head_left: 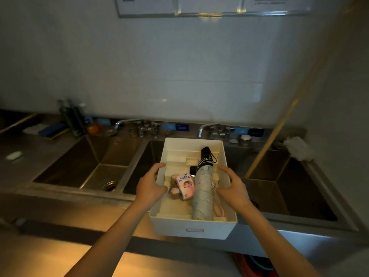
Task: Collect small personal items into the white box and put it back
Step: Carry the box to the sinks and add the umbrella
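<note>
We have the white box (191,228) between our two hands. The left hand (151,184) grips its left wall and the right hand (233,188) grips its right wall, fingers curled over the rims. The box seems to hang in the air in front of us, above the steel sinks (89,166), not set down on the table.

Inside, close to the right hand, a folded umbrella (203,188) lies lengthwise, its dark handle pointing away from us. Nearer the left hand are a pink tissue pack (185,184) leaning on a small brown item (174,191) that we cannot identify. A dark object (193,169) is half hidden beyond the pack, beside the umbrella.

The collecting looks done, so we judge the step in hand to be carrying the box back to its place. The pictures do not show that place.

To do it well, we should hold the box level, since it has no lid and the loose items can slide. The umbrella weighs on the right-hand side, so that grip must be firm. The thin walls may flex under squeezing, so sliding our fingers beneath the base would be safer. The basins below us are where anything spilled would land.
</note>
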{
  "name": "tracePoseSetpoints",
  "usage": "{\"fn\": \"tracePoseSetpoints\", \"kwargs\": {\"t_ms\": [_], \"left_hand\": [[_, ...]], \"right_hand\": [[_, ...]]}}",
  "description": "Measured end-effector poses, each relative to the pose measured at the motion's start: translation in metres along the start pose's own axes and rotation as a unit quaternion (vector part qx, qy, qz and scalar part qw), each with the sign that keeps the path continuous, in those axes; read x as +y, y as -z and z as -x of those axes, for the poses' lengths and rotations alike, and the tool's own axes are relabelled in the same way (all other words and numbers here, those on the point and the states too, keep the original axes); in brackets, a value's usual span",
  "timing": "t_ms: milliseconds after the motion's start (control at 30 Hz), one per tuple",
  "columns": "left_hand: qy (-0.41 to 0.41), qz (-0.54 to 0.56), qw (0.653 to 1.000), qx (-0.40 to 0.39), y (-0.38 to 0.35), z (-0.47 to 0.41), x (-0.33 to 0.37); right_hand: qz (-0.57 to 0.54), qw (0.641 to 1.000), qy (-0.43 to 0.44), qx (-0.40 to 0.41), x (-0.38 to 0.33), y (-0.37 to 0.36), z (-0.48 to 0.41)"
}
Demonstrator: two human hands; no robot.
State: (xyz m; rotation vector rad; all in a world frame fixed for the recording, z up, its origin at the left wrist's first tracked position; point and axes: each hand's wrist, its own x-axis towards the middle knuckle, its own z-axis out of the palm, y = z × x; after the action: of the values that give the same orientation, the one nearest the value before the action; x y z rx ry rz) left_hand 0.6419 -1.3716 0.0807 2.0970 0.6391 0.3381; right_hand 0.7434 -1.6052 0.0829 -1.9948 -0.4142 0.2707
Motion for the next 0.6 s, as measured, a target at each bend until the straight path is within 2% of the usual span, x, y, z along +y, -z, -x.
{"fn": "tracePoseSetpoints", "kwargs": {"t_ms": [267, 600], "left_hand": [[0.058, -0.009, 0.991, 0.118, 0.077, 0.045, -0.052], [0.167, -0.045, 0.947, 0.271, 0.176, 0.123, -0.105]], "right_hand": [[-0.041, 0.989, 0.056, -0.130, -0.034, -0.092, -0.017], [-0.065, 0.947, 0.127, -0.288, -0.096, -0.213, 0.000]]}}
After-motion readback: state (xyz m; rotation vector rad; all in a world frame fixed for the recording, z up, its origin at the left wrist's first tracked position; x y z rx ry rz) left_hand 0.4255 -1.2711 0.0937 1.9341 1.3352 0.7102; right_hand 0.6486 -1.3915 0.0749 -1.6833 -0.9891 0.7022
